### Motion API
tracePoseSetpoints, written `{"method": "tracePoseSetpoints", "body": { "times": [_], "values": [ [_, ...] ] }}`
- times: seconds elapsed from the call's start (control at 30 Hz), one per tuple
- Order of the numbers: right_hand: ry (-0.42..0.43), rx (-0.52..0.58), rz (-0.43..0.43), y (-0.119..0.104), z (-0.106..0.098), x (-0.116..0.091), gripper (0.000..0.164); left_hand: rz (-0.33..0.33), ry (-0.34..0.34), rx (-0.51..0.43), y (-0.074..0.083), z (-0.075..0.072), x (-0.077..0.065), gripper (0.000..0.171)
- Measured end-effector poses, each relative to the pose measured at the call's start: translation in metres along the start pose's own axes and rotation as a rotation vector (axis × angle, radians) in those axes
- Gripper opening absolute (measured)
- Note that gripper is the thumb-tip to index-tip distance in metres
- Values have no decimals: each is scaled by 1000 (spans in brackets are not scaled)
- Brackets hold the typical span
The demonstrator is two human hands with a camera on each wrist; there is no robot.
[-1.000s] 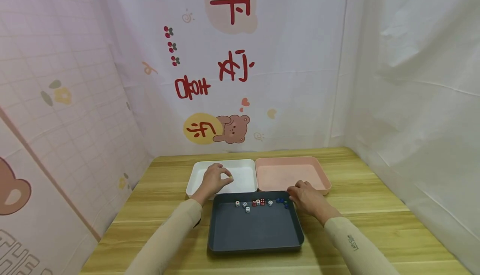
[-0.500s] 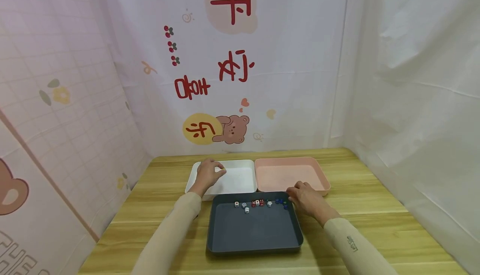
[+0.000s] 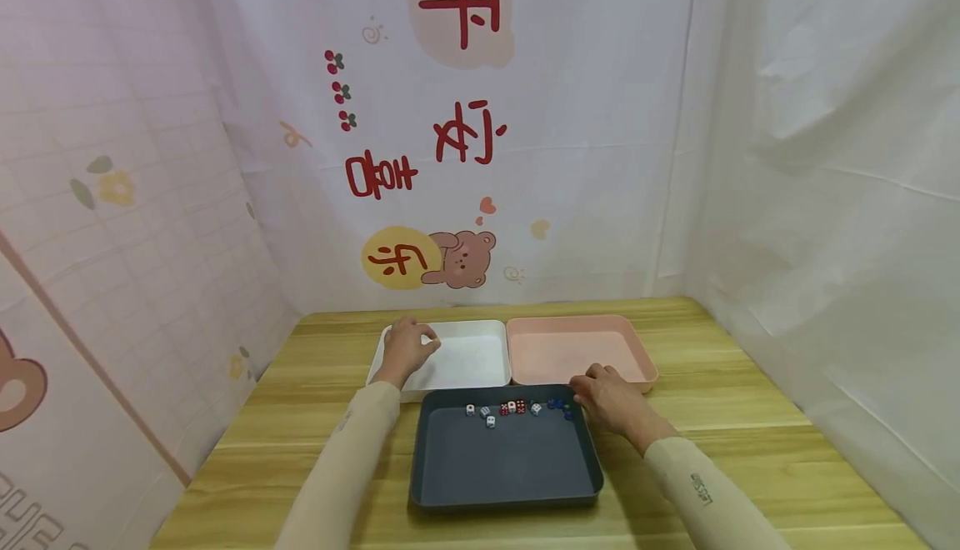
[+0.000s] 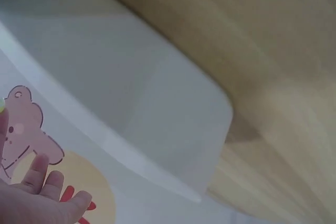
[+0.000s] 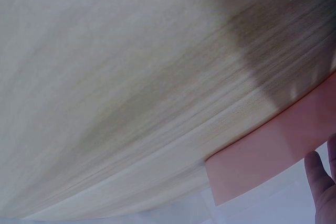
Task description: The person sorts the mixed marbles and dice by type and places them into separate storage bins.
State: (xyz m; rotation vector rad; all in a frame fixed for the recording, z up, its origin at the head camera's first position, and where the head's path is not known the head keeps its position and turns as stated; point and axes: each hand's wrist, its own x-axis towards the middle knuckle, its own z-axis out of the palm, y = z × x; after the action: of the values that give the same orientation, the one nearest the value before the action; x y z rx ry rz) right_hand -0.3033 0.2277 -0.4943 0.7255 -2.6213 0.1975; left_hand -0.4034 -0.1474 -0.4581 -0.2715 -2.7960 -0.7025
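Note:
My left hand (image 3: 406, 348) is above the left part of the white tray (image 3: 472, 358), thumb and forefinger pinching a tiny yellow piece (image 4: 1, 104). In the left wrist view that piece sits at the image edge, so its shape is unclear. At the far right corner of the dark grey tray (image 3: 506, 467), my right hand (image 3: 609, 398) touches the rim with bent fingers; its fingertips are hidden in the head view. Along that tray's far side lie several small dice: white dice (image 3: 491, 422), red dice (image 3: 521, 407) and blue dice (image 3: 558, 405).
A pink tray (image 3: 577, 346) stands right of the white one, behind the grey tray. All three rest on a wooden table (image 3: 720, 417). Printed cloth (image 3: 600, 158) hangs behind the table and at both sides.
My left hand has moved left and slightly away from me over the white tray, still pinching the yellow piece. The right hand stays at the grey tray's corner.

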Motion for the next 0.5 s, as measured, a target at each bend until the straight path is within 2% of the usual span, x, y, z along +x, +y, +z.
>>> {"method": "tracePoseSetpoints", "body": {
  "times": [0.17, 0.33, 0.5],
  "values": [
    [1, 1, -3, 1, 1, 0, 14, -5, -5, -9, -3, 10, -5, 12],
    [-6, -6, -10, 2, 1, 0, 13, 0, -5, -15, -1, 13, -10, 12],
    [-11, -3, -9, 3, 2, 0, 13, -7, -16, 4, 0, 14, -6, 24]
  ]
}}
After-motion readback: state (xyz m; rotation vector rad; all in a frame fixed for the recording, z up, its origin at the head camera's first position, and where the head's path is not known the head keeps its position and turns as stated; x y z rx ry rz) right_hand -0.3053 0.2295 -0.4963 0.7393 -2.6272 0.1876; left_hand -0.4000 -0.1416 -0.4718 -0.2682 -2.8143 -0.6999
